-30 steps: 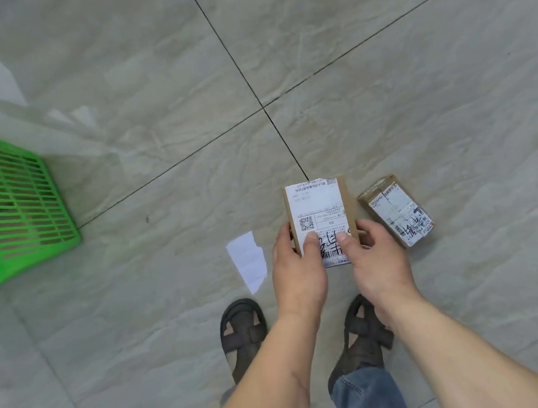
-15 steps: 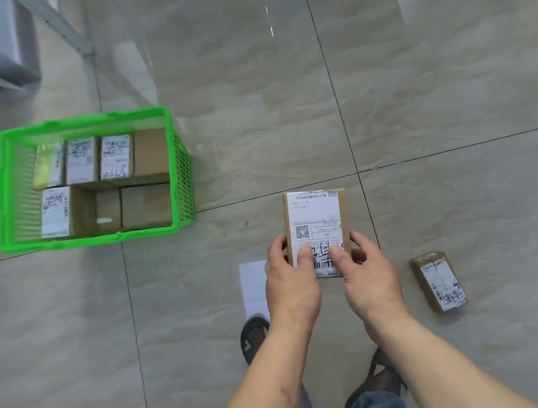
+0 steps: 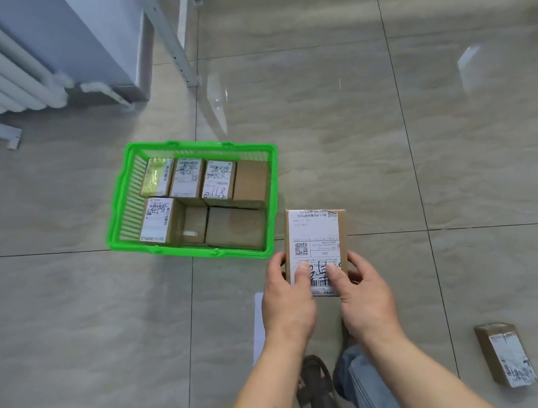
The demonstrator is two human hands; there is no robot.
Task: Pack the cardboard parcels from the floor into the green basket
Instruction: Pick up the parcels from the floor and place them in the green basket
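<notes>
Both hands, left hand (image 3: pixel 286 300) and right hand (image 3: pixel 365 297), are gripping the parcel (image 3: pixel 317 249) just beside the basket (image 3: pixel 120 238), fingers curled round it, risking jamming since packed boxes are leaving little room.

Held parcel (image 3: pixel 316 245) label: "J06" (upside down); other print illegible.

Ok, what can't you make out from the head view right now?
- Fingers of the left hand and right hand: behind the held parcel.
- Basket floor: covered by packed parcels.
- Label text on the floor parcel: too small.
- White paper: partly behind the left arm.
</notes>
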